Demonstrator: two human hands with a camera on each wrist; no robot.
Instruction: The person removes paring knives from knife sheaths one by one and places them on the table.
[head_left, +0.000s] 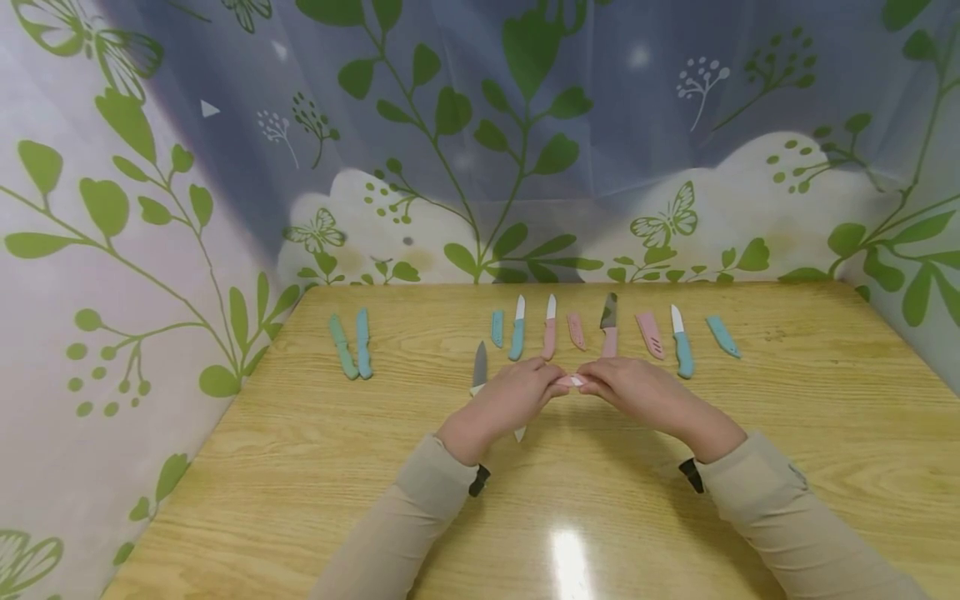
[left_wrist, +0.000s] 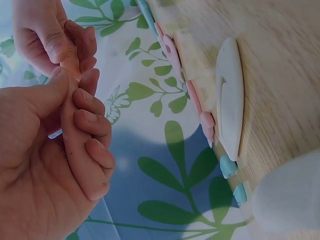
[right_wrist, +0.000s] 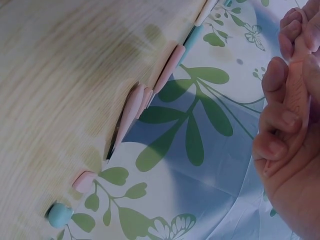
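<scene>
My left hand (head_left: 506, 400) grips the pink handle (left_wrist: 82, 162) of a small knife, its fingers curled round it. The right hand (head_left: 645, 396) holds a pink sheath (right_wrist: 297, 97), its fingers wrapped along the length. Both hands meet in front of me, fingertips close together. Between them a short bit of white blade (head_left: 577, 381) shows; the rest is hidden. Under and beside the left hand lies a knife with a grey blade (head_left: 481, 362) and a white handle, partly covered. A white pointed tip (head_left: 521, 434) sticks out below that hand.
Along the back of the wooden table (head_left: 300, 483) lie a blue knife (head_left: 517, 329), a pink knife (head_left: 551, 327), a pink cleaver (head_left: 609, 321), another blue knife (head_left: 682, 346), and blue and pink sheaths (head_left: 650, 335). Green (head_left: 343, 346) and blue (head_left: 363, 343) sheathed knives lie left.
</scene>
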